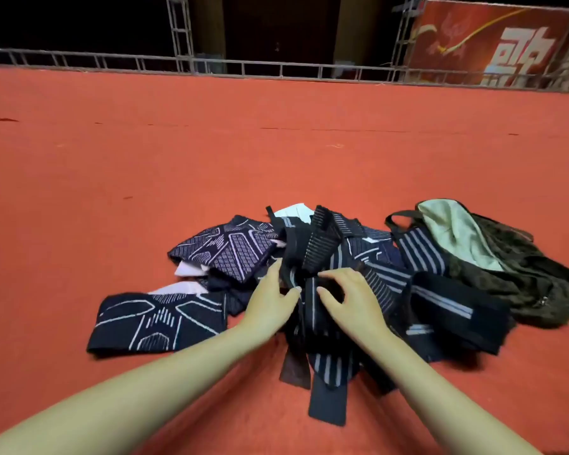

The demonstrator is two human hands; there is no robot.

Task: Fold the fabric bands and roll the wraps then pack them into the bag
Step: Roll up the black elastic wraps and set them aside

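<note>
1. A red carpeted floor [211, 142] is seen filling the view, bounded at twelve o'clock by a metal truss railing [184, 62], with a red banner [493, 41] propped at one o'clock.
2. At nine o'clock of the pile, a patterned band [158, 321] is laid flat and apart, probably set out for folding.
3. At eleven o'clock, a second patterned band [227, 249] is seen lying on the heap, bunched over pale fabric.
4. The left hand [270, 298] is rested on the pile of dark wraps [329, 257], fingers lightly bent and touching the cloth; whether anything is pinched cannot be told.
5. The right hand [345, 292] is curled over a striped wrap [316, 326] at the pile's centre, apparently gripping it so that one strip can be drawn from the tangle.
6. At three o'clock, the dark bag [506, 257] is left lying open, its pale lining shown, a striped piece resting at its mouth; packing is judged barely begun.
</note>
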